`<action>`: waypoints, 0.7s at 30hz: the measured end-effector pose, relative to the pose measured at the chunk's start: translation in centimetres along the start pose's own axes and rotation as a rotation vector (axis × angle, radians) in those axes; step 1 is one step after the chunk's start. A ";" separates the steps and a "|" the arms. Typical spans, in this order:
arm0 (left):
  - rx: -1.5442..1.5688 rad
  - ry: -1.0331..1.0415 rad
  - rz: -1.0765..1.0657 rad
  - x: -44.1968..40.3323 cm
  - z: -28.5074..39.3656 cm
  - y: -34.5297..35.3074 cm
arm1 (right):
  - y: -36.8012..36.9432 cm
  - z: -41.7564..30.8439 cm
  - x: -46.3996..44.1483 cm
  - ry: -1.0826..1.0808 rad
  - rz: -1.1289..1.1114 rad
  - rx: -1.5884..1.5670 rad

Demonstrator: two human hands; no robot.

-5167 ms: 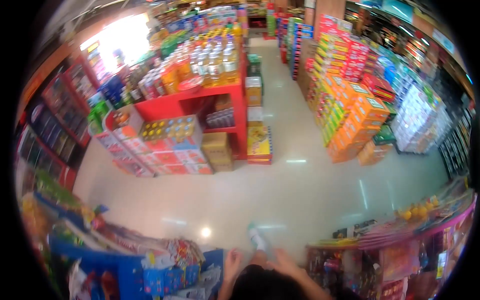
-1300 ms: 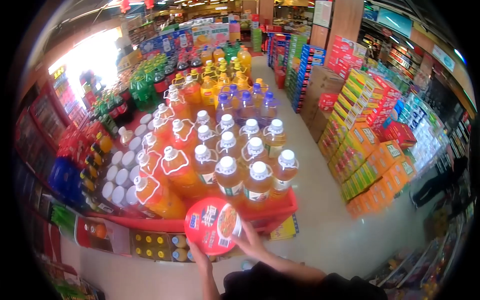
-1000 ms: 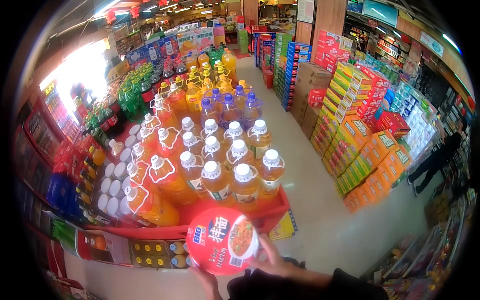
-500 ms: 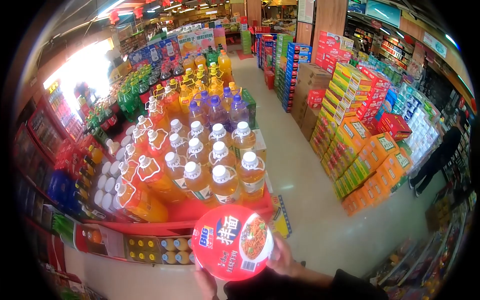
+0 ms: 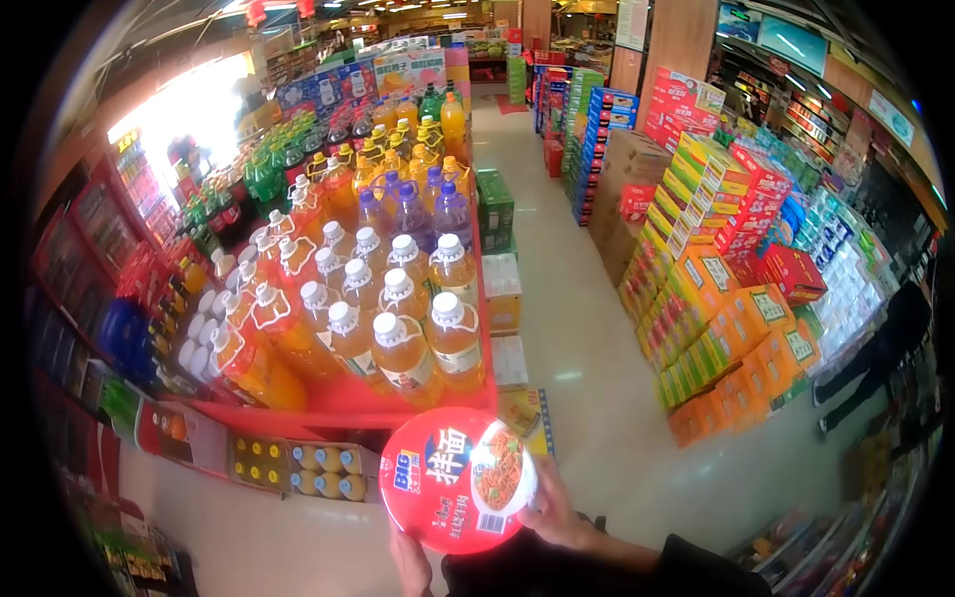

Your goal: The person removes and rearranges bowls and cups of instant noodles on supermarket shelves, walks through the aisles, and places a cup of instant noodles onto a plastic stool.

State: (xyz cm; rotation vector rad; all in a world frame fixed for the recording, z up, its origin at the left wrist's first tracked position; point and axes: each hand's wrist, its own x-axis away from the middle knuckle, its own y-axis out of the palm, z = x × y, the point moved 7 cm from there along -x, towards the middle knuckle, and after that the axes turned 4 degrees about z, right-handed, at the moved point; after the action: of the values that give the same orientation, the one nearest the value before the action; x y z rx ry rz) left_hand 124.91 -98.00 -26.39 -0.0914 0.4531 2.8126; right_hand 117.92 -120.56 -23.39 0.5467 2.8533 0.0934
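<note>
A red instant noodle bowl [image 5: 438, 497] is held up in front of me at the bottom centre, its round lid tilted toward my eyes. The lid carries a picture of noodles and large printed characters. My right hand [image 5: 553, 509] grips the bowl's right edge, with the thumb at the rim and the other fingers partly hidden. From the lower left, my left hand [image 5: 410, 561] supports the bowl, its fingers mostly out of sight behind and beneath it. Just beyond the bowl stand large drink bottles [image 5: 408, 358] with white caps on a red display stand [image 5: 348, 403].
Stacked cartons [image 5: 731, 328] in orange, yellow and red line the right side. An aisle floor [image 5: 557, 298] runs between them and the bottle display. A person in dark clothes [image 5: 880, 338] stands at the far right. Boxes of small bottles [image 5: 323, 473] sit under the display.
The surroundings have shifted in view: the bottle display now lies further left, and more of its right side shows. Both hands keep hold of the bowl, which stays nearly in place.
</note>
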 end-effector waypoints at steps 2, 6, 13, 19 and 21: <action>-0.010 0.004 0.031 1.5 -0.4 0.8 | -1.0 0.5 0.5 -0.026 -0.057 -0.019; -0.035 0.017 0.128 5.1 -1.7 1.9 | -2.0 1.7 1.8 0.042 -0.192 -0.061; -0.119 0.058 0.377 13.8 -3.1 2.1 | -1.2 2.8 5.8 0.191 -0.379 -0.287; -0.076 0.029 0.626 22.8 -0.5 2.1 | 2.0 1.4 9.2 0.238 -0.694 -0.316; -0.032 0.025 0.726 25.3 1.1 2.3 | 3.1 0.6 11.1 0.245 -0.700 -0.363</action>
State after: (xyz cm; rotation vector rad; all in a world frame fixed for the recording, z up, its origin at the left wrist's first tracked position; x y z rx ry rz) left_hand 100.03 -92.83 -27.42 0.0437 0.5292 3.5324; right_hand 109.19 -113.54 -26.06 -0.5683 2.9650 0.5643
